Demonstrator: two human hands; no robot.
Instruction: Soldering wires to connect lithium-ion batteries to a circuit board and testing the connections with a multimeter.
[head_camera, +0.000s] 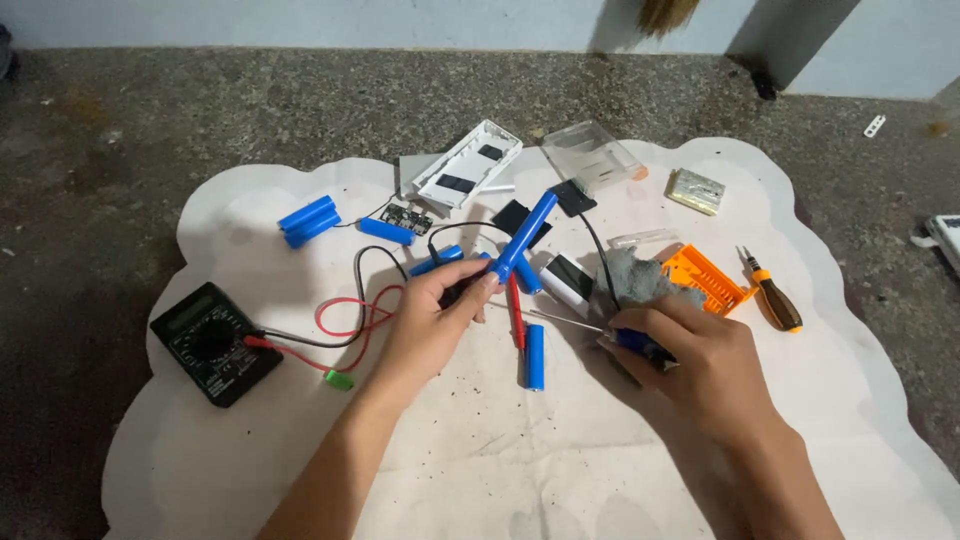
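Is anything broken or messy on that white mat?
Yes. The white power bank case lies open at the mat's far edge, its small circuit board out beside it. Blue battery cells lie scattered, and dark specks dot the mat.

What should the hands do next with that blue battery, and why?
Probably bring the right hand with its tool over to the blue battery. The left hand holds it raised above the cloth, while the tool's thin metal tip lies low, apart from it.

Both forearms run bare to the left hand and right hand — no sleeves, rings or watch showing.
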